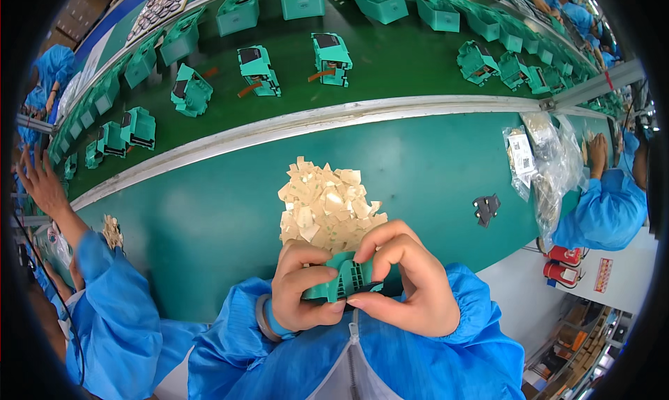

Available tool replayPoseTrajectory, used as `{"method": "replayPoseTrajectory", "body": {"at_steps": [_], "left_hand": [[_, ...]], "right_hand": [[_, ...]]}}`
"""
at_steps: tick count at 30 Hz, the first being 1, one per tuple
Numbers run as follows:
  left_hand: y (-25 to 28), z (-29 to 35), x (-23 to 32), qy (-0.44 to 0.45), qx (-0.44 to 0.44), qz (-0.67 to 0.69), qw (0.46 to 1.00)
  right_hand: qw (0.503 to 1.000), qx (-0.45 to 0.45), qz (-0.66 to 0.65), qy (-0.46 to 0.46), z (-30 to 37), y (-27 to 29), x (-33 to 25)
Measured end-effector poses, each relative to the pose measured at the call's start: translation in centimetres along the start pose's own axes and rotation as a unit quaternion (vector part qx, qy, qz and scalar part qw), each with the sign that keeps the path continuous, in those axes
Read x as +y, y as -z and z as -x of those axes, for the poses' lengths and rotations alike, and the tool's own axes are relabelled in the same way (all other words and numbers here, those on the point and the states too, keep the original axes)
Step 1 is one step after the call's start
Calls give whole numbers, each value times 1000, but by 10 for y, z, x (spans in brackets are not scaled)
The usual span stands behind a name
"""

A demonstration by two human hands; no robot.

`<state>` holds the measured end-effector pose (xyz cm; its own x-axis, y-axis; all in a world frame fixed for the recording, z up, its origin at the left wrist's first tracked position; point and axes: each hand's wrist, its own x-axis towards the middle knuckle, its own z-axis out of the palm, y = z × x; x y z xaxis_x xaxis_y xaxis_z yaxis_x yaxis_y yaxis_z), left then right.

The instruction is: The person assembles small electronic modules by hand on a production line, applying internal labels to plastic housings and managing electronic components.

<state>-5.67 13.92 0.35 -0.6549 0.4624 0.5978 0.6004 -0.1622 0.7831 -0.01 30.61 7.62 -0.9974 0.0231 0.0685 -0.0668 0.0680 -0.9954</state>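
Observation:
Close in front of my chest, a green plastic housing point(343, 274) with slotted grilles is held between both hands. My left hand point(300, 283) grips its left side, fingers curled over the top and thumb below. From the right, my right hand point(418, 285) closes on it with bent fingers above and the thumb at the lower edge. A small black piece point(369, 287) shows at that edge beside the right thumb; whether it is fastened to the housing I cannot tell. Just beyond my hands lies a heap of small beige paper-like pieces point(327, 201).
Beyond a metal rail point(279, 125), a dark green conveyor carries several green housings point(331, 55). Black parts point(486, 209) and plastic bags point(547, 163) lie right on the green table point(432, 163). Co-workers' arms reach in at left point(52, 191) and right point(606, 198).

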Motion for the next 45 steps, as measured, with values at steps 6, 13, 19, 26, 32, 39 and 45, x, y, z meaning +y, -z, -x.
{"method": "replayPoseTrajectory", "body": {"at_steps": [6, 13, 19, 26, 32, 39, 45], "left_hand": [[-3, 4, 2, 35, 0, 21, 999], [-1, 5, 4, 49, -20, 24, 998], [-4, 3, 3, 40, -25, 22, 999], [-8, 3, 3, 49, -28, 15, 998], [-7, 3, 5, 38, -22, 45, 998], [-11, 5, -4, 17, -19, 101, 995], [-13, 2, -6, 10, -25, 98, 995]], "right_hand": [[999, -35, -22, -20, -8, 5, 4], [999, -43, -22, -12, -9, 7, 3], [999, -35, -25, -14, -7, 9, 3], [999, -36, -27, -15, -7, 14, 6], [998, -42, -32, -23, -7, 13, 5], [997, -42, -53, -44, -9, 15, 9], [997, -46, -53, -29, -8, 19, 16]]}}
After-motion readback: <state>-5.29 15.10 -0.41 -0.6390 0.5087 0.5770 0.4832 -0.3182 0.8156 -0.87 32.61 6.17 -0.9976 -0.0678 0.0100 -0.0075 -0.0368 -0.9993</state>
